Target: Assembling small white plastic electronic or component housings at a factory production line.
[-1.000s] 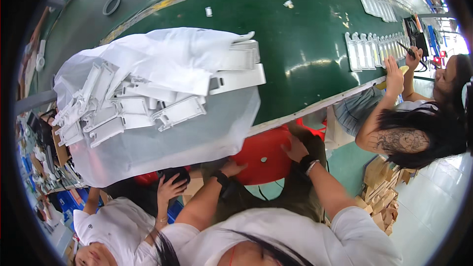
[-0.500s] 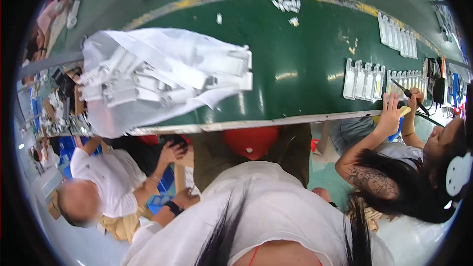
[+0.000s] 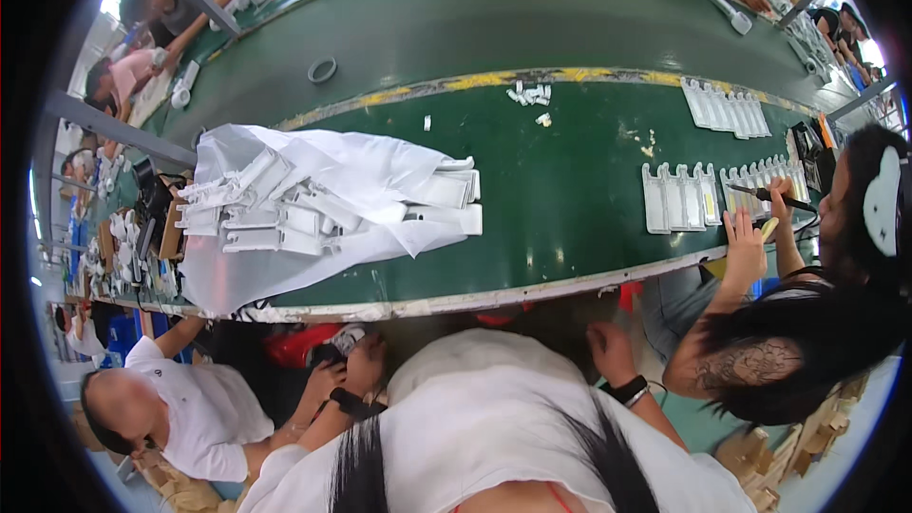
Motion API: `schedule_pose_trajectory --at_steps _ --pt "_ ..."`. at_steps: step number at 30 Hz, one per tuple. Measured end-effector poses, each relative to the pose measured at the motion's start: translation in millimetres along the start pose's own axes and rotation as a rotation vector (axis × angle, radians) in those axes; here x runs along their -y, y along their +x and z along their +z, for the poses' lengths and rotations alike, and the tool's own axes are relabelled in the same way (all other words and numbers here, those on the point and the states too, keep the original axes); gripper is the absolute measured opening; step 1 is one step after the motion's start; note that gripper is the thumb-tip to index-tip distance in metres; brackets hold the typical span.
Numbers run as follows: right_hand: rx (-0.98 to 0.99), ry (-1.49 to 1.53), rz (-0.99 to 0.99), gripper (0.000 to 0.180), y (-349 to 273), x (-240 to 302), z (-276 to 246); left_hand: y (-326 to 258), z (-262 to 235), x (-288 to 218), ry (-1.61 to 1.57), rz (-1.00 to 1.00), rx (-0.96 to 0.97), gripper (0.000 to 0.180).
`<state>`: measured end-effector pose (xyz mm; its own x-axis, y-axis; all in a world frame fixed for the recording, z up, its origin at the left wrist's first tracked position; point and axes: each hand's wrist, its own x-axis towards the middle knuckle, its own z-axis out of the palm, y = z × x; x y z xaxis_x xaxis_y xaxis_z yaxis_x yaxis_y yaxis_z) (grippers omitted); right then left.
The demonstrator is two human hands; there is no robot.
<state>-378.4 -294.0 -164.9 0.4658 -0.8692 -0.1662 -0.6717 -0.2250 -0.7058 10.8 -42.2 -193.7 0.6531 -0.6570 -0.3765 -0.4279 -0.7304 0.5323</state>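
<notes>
Left hand (image 3: 364, 353) sits below the near edge of the green table (image 3: 570, 180), fingers curled round a small dark object with a pale face, possibly a phone (image 3: 340, 342); the object is partly hidden, so its kind is uncertain. A dark band is on that wrist. Right hand (image 3: 608, 351) hangs under the table edge as well, loosely curled, nothing visible in it; whether it touches anything below cannot be told. A black wristwatch (image 3: 629, 389) is on the right wrist. Both forearms rise from the person's white shirt at the lower edge of the view. Directly above the left hand, on the table, lies a white plastic sheet (image 3: 313, 190), spread open, with a heap of white moulded plastic parts (image 3: 285, 214) on it; the sheet overhangs the near edge at the left. To the right, well apart from the heap, flat white parts (image 3: 679, 198) stand in a row on the table top. A co-worker at the right edge has one hand (image 3: 746, 239) beside that row and holds a dark pen-like tool (image 3: 765, 194) in the other. A second row of white parts (image 3: 727, 106) lies farther back. Another person in a white shirt (image 3: 204, 408) crouches at lower left, beside the left forearm. A yellow stripe (image 3: 494, 82) runs along the table's middle, a small ring (image 3: 322, 69) beyond it.
</notes>
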Motion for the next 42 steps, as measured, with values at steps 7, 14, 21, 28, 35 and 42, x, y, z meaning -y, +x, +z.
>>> schedule_pose_trajectory --at_steps 7,14,21,28,35,42 --pt "-0.113 0.014 -0.410 0.014 5.4 51.3 1.9 -11.9 -14.0 -85.8 -0.029 0.577 0.110 0.030" --pt "-0.073 0.077 -0.771 0.013 27.1 159.6 -35.3 -29.2 -102.9 -171.7 -0.091 1.001 -0.599 0.024" --pt "-0.239 0.356 -1.096 0.013 1.5 242.3 -112.2 -91.7 -176.1 -212.6 -0.536 1.484 -0.384 0.034" --pt "-0.036 0.013 -0.427 0.023 16.9 94.0 -36.6 -20.7 -40.7 -117.9 0.033 0.677 0.194 0.032" --pt "0.160 -0.555 -0.267 0.027 -23.6 2.3 56.2 18.1 54.0 -66.9 0.498 0.520 -0.179 0.037" --pt "0.516 -0.163 -0.355 0.021 -78.3 -7.3 19.8 -53.2 8.3 -35.7 0.193 0.572 0.261 0.024"
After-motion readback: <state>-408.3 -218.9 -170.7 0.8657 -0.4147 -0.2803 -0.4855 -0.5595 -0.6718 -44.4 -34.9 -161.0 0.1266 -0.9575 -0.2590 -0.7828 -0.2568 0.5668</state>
